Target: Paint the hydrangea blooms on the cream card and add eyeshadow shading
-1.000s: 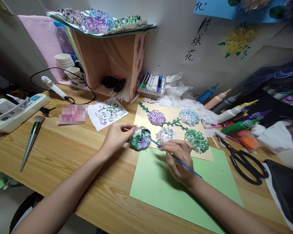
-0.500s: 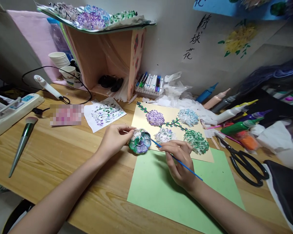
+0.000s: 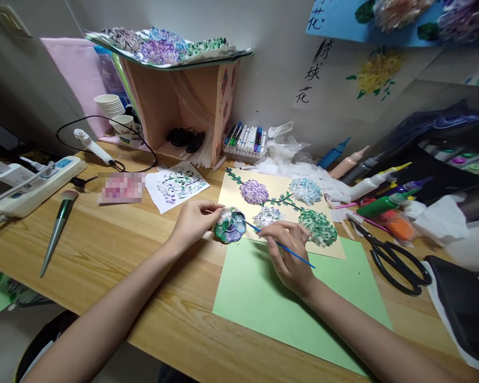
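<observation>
Between the fingers and thumb of my left hand [image 3: 193, 222] is the rim of a small flower-shaped paint palette [image 3: 230, 225], smeared with green, purple and white. My right hand [image 3: 290, 252] grips a thin blue paintbrush [image 3: 291, 251] like a pen. Its tip points left, close to the palette's right edge; whether it touches I cannot tell. Behind the hands lies a cream sheet [image 3: 243, 178] bearing a purple flower [image 3: 254, 191], a blue flower [image 3: 305, 190], a whitish flower [image 3: 266, 215] and a green flower [image 3: 318, 227] along a leafy stem. A green sheet [image 3: 303, 314] lies under the right hand.
Black scissors [image 3: 399, 263] and several paint bottles [image 3: 383, 205] lie to the right. Markers [image 3: 245, 139] stand behind, near a pink box [image 3: 223, 106]. Leftward are a paint-flecked paper [image 3: 179, 183], a makeup-style brush [image 3: 59, 231], a power strip [image 3: 40, 186] and paper cups [image 3: 123, 127].
The camera view has shifted, so the scene sits slightly differently. The brush tip has drawn back a little from inside the palette toward its right edge. Both hands keep their hold.
</observation>
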`<action>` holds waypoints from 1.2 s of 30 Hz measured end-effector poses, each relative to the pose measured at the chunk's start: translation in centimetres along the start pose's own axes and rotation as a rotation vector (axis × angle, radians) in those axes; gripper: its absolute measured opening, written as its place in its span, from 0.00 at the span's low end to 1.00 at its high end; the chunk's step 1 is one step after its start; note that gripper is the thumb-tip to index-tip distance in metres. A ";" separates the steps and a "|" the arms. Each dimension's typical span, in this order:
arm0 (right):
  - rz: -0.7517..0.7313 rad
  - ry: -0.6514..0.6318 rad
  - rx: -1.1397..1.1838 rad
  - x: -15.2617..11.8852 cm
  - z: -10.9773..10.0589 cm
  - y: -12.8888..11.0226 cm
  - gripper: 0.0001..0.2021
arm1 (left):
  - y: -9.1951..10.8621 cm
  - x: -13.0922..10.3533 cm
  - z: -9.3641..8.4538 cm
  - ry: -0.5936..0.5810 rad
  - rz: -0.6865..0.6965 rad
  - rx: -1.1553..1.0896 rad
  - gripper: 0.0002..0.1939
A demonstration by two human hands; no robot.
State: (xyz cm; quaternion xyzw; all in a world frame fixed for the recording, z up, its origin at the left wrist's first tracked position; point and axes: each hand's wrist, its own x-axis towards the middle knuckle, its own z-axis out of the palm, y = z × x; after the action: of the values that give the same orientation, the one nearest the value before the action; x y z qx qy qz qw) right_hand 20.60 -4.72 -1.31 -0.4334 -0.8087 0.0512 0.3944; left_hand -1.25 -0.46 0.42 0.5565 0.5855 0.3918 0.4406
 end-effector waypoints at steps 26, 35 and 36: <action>-0.015 -0.059 0.036 -0.2 -0.1 -0.3 0.08 | -0.5 0.3 0.0 0.002 -0.002 0.033 0.18; 0.025 0.024 0.033 -0.1 -0.2 -0.1 0.09 | -0.4 0.4 0.0 -0.003 -0.022 0.067 0.18; 0.026 0.024 0.029 -0.1 -0.2 -0.2 0.09 | -0.4 0.3 0.0 -0.003 -0.016 0.074 0.18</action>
State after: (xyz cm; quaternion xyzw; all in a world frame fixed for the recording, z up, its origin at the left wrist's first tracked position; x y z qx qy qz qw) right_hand 20.65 -4.96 -1.21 -0.4388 -0.7974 0.0627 0.4095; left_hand -1.38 -0.17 0.02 0.5682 0.6034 0.3655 0.4236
